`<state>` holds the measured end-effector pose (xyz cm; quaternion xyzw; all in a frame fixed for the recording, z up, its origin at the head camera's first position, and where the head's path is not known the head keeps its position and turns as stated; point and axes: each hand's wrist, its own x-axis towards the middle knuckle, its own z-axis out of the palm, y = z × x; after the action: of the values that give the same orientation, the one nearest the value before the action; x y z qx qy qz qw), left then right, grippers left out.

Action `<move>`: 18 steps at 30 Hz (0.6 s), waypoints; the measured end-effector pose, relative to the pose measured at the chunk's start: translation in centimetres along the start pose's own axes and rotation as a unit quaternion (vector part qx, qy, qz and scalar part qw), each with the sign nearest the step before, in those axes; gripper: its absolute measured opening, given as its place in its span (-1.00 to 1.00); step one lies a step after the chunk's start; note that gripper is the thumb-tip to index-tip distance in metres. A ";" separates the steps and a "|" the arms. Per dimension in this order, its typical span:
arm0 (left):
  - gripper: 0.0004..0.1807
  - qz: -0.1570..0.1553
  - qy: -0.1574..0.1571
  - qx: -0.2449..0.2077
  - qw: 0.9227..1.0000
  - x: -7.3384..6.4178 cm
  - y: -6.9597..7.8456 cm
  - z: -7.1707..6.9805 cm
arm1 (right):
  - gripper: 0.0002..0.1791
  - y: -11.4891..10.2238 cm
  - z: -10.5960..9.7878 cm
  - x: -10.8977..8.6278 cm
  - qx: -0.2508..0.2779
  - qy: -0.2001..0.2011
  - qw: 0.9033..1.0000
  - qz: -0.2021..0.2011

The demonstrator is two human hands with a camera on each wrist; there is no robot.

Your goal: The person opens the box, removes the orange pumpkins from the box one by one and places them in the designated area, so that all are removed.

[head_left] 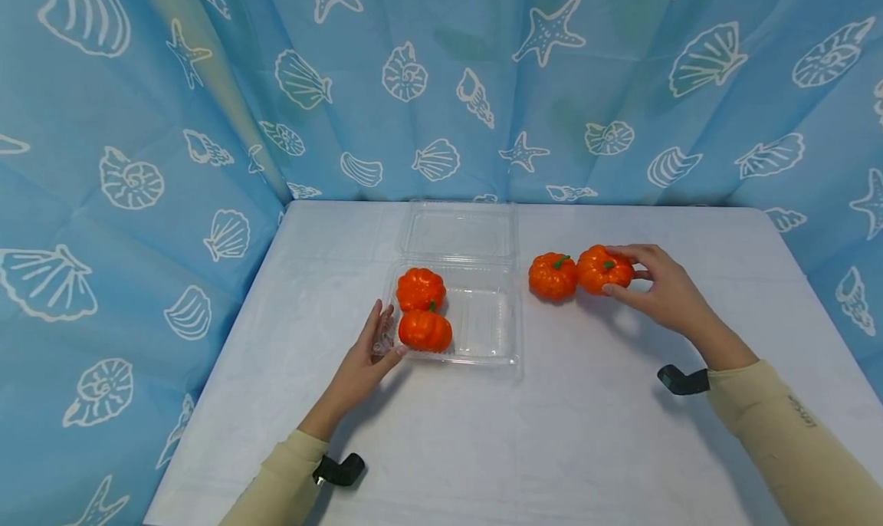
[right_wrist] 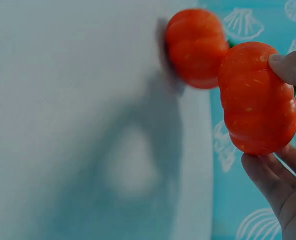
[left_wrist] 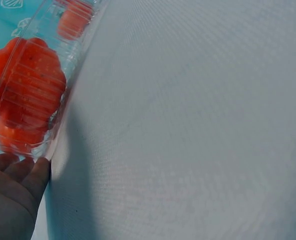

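Observation:
My right hand (head_left: 658, 288) grips a glossy orange mini pumpkin (head_left: 603, 271) with a green stem, thumb on one side and fingers on the other. In the right wrist view this held pumpkin (right_wrist: 258, 100) overlaps a second pumpkin (right_wrist: 195, 47), which rests on the table to its left in the head view. A clear plastic container (head_left: 486, 323) lies with its lid folded back. Two more pumpkins, one behind (head_left: 421, 288) and one in front (head_left: 425, 331), sit in its left half. At the container's near left corner, my left hand (head_left: 362, 369) rests with extended fingers against the side.
The container's transparent lid (head_left: 458, 231) lies flat toward the table's back edge. A white cloth covers the table (head_left: 552, 442). Behind and left hangs a blue curtain (head_left: 428, 73) with white shells and starfish. Each wrist carries a black camera mount (head_left: 683, 380).

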<state>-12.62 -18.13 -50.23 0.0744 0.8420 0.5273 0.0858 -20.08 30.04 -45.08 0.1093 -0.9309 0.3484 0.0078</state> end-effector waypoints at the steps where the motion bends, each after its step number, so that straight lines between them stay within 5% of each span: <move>1: 0.00 0.001 0.000 0.001 1.000 0.0 -0.1 0.0 | -0.29 0.3 0.0 0.0 -0.001 -0.002 1.000 0.006; 18: 0.02 0.006 -0.001 0.005 1.000 0.1 -0.4 0.0 | -0.26 2.6 2.2 1.1 0.005 -0.033 0.999 0.038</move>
<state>-12.76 -18.30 -50.56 0.0802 0.8439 0.5239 0.0830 -21.60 30.33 -48.34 0.0851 -0.9325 0.3490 -0.0367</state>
